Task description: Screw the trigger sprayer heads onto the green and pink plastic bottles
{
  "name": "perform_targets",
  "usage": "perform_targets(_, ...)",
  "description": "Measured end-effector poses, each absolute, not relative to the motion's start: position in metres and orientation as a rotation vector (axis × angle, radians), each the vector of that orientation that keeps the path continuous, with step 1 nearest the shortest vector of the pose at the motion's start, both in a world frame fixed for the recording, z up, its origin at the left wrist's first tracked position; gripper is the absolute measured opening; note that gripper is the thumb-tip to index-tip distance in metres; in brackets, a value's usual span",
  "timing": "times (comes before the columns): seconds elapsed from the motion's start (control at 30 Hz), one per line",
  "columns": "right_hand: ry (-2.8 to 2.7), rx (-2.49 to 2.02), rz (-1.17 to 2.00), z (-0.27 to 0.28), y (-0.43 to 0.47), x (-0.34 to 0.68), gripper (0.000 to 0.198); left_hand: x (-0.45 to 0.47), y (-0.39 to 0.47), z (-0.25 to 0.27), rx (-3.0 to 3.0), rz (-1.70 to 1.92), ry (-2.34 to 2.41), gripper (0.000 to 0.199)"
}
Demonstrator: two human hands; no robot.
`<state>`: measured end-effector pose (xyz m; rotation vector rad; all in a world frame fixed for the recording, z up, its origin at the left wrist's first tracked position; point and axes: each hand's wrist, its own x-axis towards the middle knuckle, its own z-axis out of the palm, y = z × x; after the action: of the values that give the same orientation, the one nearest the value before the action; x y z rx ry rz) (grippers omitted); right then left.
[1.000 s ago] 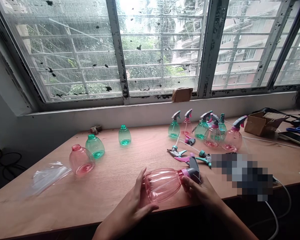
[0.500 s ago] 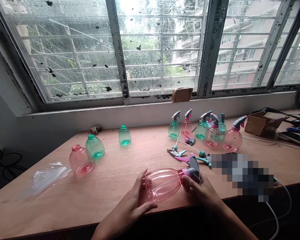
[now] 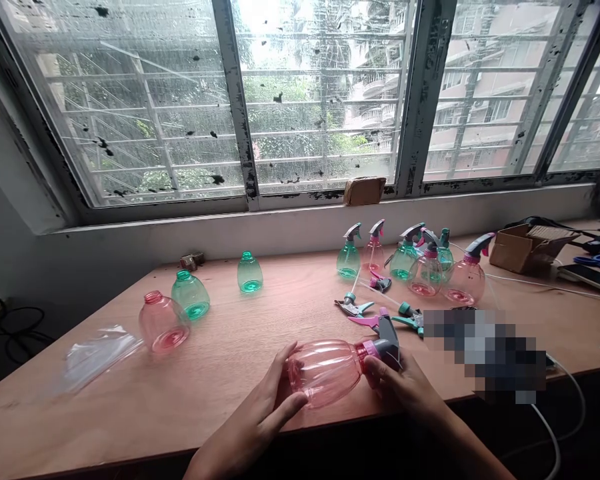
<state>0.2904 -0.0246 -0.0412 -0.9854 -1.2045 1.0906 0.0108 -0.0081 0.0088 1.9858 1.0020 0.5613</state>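
Bottles (image 3: 190,294) without caps standing apart at left on the bench (image 3: 130,400). Left hand (image 3: 265,410) cupping the pink bottle (image 3: 325,370) lying sideways at the near edge, steadying it. Right hand (image 3: 405,387), fingers (image 3: 375,368) gripping its sprayer head (image 3: 387,343). Loose sprayers (image 3: 375,312) and finished bottles (image 3: 425,270) grouped beyond.

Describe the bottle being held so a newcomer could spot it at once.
On the wooden table under the window, look at the near edge. The pink bottle lies on its side between the left hand and right hand; all other bottles stand upright.
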Motion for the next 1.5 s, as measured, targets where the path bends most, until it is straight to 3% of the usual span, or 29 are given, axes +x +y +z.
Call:
perform_targets(0.23,-1.241,-0.993,1.072,-0.043,-0.023,0.292,0.037,0.011,-0.005,0.006,2.045,0.533,1.004,0.094)
perform_targets(0.47,-1.251,-0.998,1.058,-0.045,-0.023,0.292,0.037,0.008,-0.004,0.005,2.046,0.534,0.962,0.070)
perform_targets(0.63,-1.277,-0.997,1.048,-0.043,-0.024,0.292,0.036,0.011,-0.004,0.003,2.053,0.532,0.993,0.091)
perform_targets(0.8,-1.298,-1.004,1.044,-0.042,-0.024,0.292,0.038,0.011,-0.001,-0.002,2.098,0.559,0.988,0.094)
perform_targets(1.07,-1.317,-1.006,1.035,-0.045,-0.023,0.293,0.039,0.007,-0.002,0.000,2.019,0.536,1.024,0.064)
perform_targets(1.37,-1.327,-0.998,1.037,-0.045,-0.023,0.293,0.040,0.010,-0.002,-0.002,2.116,0.539,1.001,0.092)
perform_targets(1.5,-1.326,-1.002,1.037,-0.045,-0.023,0.293,0.040,0.008,-0.002,-0.001,2.086,0.532,0.962,0.083)
